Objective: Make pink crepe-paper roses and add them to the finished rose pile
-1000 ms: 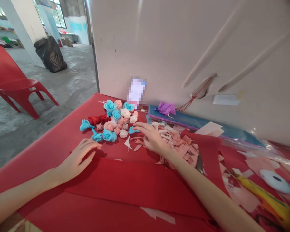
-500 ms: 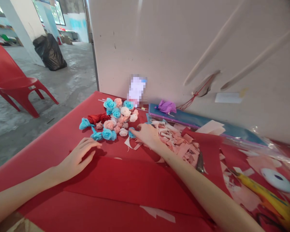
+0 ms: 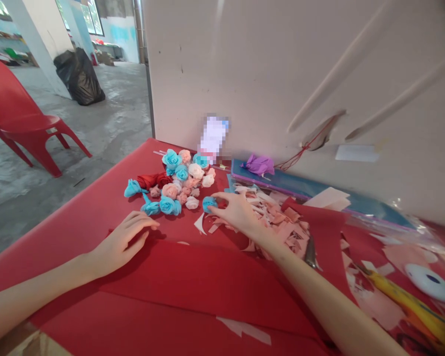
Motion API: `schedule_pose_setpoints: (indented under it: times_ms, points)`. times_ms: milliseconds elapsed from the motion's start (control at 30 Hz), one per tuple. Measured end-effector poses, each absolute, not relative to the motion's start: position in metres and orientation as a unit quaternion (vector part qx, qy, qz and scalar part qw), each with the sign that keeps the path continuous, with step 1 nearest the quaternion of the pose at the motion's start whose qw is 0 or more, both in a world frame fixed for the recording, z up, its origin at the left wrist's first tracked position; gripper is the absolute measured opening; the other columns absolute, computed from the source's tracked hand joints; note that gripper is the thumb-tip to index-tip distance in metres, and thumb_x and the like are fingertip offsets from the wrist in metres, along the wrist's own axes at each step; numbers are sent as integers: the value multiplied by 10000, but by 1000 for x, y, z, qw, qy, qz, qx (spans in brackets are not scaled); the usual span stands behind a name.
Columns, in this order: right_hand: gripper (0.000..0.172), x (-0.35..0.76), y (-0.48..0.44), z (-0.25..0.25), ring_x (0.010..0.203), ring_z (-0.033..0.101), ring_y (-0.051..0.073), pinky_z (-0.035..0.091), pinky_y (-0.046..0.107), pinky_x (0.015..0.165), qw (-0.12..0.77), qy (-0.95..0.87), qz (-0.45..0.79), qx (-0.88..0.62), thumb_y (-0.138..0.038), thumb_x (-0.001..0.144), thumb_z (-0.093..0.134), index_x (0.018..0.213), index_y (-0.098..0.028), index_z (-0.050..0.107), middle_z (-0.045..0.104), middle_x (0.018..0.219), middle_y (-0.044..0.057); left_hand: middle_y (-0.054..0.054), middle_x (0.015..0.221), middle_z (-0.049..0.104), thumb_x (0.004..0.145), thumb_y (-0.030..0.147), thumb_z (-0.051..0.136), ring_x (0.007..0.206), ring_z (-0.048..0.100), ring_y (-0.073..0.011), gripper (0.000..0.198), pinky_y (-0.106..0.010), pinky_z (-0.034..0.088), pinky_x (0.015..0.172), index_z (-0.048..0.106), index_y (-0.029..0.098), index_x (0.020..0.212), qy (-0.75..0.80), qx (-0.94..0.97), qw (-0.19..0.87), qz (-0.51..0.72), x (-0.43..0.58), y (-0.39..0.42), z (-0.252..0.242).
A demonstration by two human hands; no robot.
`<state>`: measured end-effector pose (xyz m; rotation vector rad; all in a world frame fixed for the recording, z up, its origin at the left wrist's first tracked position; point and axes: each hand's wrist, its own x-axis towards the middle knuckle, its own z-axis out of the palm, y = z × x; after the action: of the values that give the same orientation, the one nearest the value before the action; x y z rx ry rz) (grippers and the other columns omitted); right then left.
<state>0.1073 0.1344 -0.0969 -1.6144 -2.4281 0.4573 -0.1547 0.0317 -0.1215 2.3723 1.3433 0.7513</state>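
Between the thumb and fingers of my right hand [image 3: 235, 212] is a small blue flower [image 3: 209, 203], just right of a pile of paper-like flowers. The pile holds blue roses [image 3: 169, 205], peach ones [image 3: 169, 190], white ones [image 3: 196, 171] and red ones [image 3: 148, 181]. My left hand [image 3: 124, 242] rests on the red table [image 3: 77, 217] below the pile, fingers apart, with nothing in it. A red sheet [image 3: 193, 277] lies in front of both hands.
Pink and white scraps [image 3: 282, 217] lie right of centre. Behind them are a blue case [image 3: 300, 184] and a purple flower [image 3: 258, 164]. A yellow tool [image 3: 408, 301] and a white oval object [image 3: 430, 283] sit at the right. A phone [image 3: 213, 138] leans on the wall.
My right hand has closed its thumb and fingers round the blue flower and shifted it slightly right. My left hand stays in place. The view has moved slightly.
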Motion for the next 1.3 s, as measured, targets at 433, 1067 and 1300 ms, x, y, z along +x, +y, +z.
schedule_pose_setpoints:
  times_ms: [433,1067,1300]
  points:
    - [216,117,162,-118,855,594,161,500,359,741,175,-858,203,-438,-279,863,509,1019,-137,555,597,999,54,-52,955,571,884,106,313,943,477,-173,227,-313,424,816,470,199,1020,465,828,161,267,-153,32,-121]
    - [223,117,174,-125,856,590,161,498,358,742,202,-814,185,-513,-282,868,499,1036,-145,551,588,1025,57,-67,971,560,886,103,309,961,470,-178,230,-338,427,830,466,198,1025,465,830,158,262,-154,32,-122]
    - [230,109,182,-122,872,587,166,497,362,748,212,-797,204,-528,-280,867,501,1051,-149,545,580,1050,62,-64,958,576,889,133,311,948,495,-181,221,-335,444,815,478,206,1015,468,830,147,265,-152,31,-122]
